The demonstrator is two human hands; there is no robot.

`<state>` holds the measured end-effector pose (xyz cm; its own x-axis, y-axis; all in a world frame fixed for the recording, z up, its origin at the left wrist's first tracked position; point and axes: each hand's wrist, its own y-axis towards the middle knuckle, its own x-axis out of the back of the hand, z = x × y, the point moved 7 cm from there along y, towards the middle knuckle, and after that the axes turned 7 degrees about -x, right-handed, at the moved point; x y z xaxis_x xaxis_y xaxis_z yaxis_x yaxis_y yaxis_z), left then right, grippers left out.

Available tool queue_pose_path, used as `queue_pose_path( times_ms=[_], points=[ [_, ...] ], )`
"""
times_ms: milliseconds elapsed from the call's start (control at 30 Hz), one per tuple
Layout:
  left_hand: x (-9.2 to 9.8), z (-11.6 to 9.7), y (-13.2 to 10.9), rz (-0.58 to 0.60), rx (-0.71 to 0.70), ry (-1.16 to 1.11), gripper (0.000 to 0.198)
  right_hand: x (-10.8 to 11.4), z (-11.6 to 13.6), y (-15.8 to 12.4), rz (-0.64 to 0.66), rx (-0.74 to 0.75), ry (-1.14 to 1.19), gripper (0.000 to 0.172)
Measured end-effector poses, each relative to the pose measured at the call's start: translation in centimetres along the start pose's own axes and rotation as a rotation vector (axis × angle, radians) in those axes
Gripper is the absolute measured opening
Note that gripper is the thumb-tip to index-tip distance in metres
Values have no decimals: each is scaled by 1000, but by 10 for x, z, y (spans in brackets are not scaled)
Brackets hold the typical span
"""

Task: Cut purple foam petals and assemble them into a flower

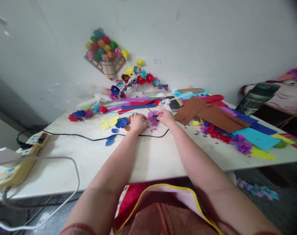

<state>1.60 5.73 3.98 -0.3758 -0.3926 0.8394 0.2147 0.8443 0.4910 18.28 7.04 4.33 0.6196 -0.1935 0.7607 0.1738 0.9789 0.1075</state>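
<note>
On the white tabletop [158, 160], purple paper [153, 123] lies between the left hand [138, 122], curled, its hold indeterminable, and the nearer right hand [166, 117], which grips scissors [155, 116] with blades angled away and leftward.

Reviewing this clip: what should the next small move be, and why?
Probably the left hand should shift slightly to the right and steady the purple paper. The right hand appears to hold the scissors over that paper, and the left hand lies just beside it. Whether its fingers already touch the edge is too small to tell.
</note>
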Motion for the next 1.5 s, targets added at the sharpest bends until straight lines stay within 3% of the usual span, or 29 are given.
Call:
queue_pose_path(
  times_ms=[133,367,600,867,1100,1500],
  points=[
    [4,-3,-1,-4,-33,-53,20,7,-5,1,-60,-35,19,29],
    [-1,-21,-2,97,-260,-176,18,8,-8,1,-75,-50,-27,30],
    [-2,-5,1,-25,-51,-73,12,5,-7,0,-82,-39,-86,29],
    [-12,-9,2,35,23,-117,11,-2,-6,3,-80,-13,-130,31],
    [-14,-13,2,109,58,-174,5,-3,-7,5,-101,6,-120,31],
    [-8,0,5,-23,0,-295,6,1,-7,1,-104,-16,-142,30]
  ],
)
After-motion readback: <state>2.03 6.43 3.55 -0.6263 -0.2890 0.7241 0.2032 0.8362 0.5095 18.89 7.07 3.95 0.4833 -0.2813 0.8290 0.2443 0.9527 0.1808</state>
